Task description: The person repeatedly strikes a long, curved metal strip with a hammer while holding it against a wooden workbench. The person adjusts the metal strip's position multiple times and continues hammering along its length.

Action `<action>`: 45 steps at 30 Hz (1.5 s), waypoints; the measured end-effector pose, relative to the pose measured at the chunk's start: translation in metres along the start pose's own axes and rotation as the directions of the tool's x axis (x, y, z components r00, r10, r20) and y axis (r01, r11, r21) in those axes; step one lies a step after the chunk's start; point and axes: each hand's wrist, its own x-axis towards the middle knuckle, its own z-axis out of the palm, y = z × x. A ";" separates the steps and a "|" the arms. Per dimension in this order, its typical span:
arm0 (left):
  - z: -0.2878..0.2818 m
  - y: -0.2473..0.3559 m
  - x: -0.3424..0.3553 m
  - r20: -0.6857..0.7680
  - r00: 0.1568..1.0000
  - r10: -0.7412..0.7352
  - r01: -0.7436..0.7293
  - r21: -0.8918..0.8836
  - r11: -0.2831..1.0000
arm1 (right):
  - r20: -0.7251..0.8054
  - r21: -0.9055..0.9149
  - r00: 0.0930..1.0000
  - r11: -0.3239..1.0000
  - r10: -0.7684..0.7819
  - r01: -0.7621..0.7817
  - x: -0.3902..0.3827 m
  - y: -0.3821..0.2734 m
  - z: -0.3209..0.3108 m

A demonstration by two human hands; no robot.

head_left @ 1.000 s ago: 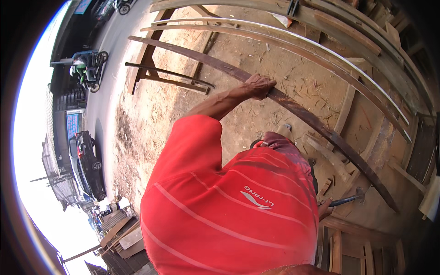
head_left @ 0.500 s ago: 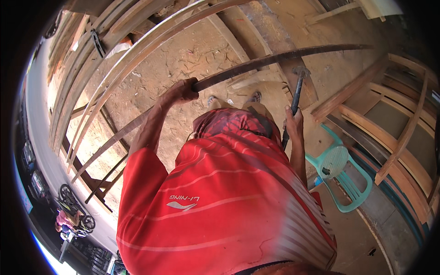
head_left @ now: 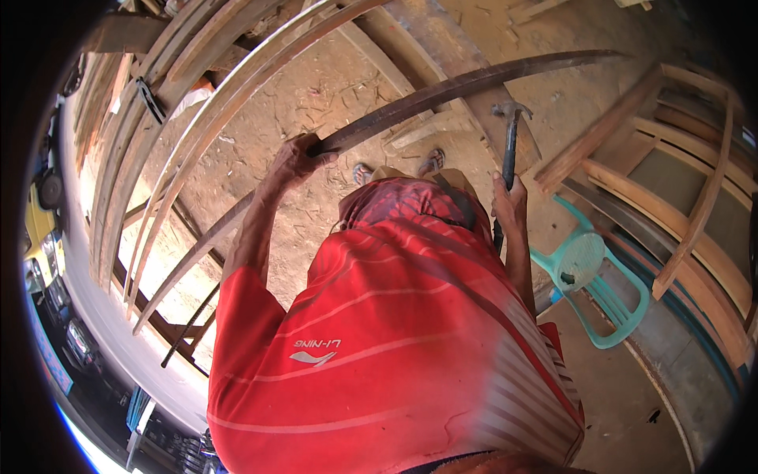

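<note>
- Fingers of the left hand are curled closed over the edge of a long dark plank, gripping it left of its middle.
- Fingers of the right hand are wrapped around the handle of a hammer, whose head points to the far side.
- The plank slants across the scene, from the near left, passing behind the left forearm, to the far right; the hammer head stands just on its near side.
- Sandals show on the person's feet, between the two hands.
- To the far left lie stacked boards, with a black tool on them.
- To the right, a teal plastic chair stands near a wooden frame.
</note>
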 end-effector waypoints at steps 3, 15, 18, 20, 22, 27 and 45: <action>0.005 -0.027 0.000 0.026 0.999 -0.029 0.031 -0.087 0.996 | -0.006 -0.044 0.996 0.995 -0.085 0.084 -0.005 -0.005 0.000; 0.027 -0.024 -0.002 -0.113 0.993 -0.039 0.059 0.185 0.981 | -0.186 -0.071 0.565 0.584 -0.804 0.809 -0.061 -0.114 0.015; 0.023 -0.015 -0.004 -0.105 0.992 -0.075 0.094 0.192 0.977 | -0.013 -0.310 0.639 0.611 -0.769 0.729 -0.045 -0.082 0.028; 0.025 -0.019 -0.002 -0.141 0.988 -0.063 0.091 0.204 0.975 | 0.125 -0.557 0.899 0.720 -0.421 0.414 -0.025 -0.064 0.040; 0.030 -0.021 -0.006 -0.134 0.989 -0.063 0.090 0.200 0.976 | 0.133 -0.445 0.937 0.825 -0.324 0.348 -0.019 -0.054 0.043; 0.016 -0.025 -0.001 -0.030 0.998 0.048 -0.046 0.067 0.997 | 0.092 -0.247 0.911 0.877 -0.402 0.412 -0.025 -0.064 0.036; 0.069 0.031 -0.047 -0.450 0.790 0.417 -0.243 0.395 0.886 | 0.140 0.431 0.761 0.731 -0.633 0.529 -0.050 -0.166 -0.076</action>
